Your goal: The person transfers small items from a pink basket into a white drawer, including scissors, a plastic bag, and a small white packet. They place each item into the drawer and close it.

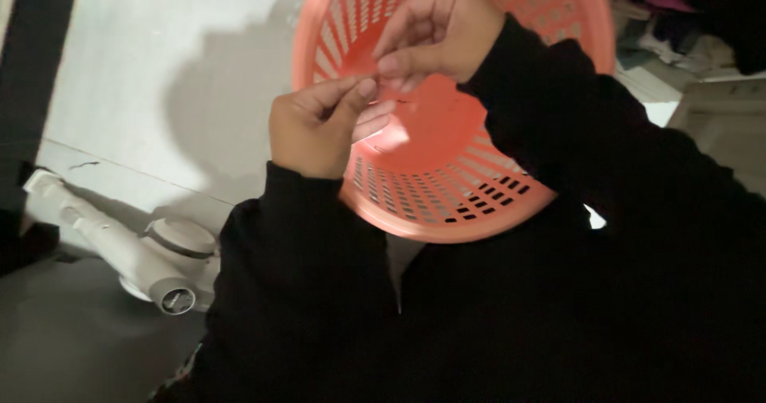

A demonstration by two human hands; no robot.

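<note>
Above the tilted mouth of an orange plastic laundry basket (447, 187), the left hand (315, 128) and right hand (435, 32) are being brought together, fingertips pinched as if on something too small to be identified. Round, glossy and slotted, the basket is lying directly beyond both hands, nearer the right. A white vacuum cleaner (152, 263) is resting on the grey floor (72, 347).

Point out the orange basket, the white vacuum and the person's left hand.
orange basket (447, 203): head view, on its slotted lower wall.
white vacuum (120, 247): head view, on its body tube.
left hand (315, 128): head view, on its back.
</note>
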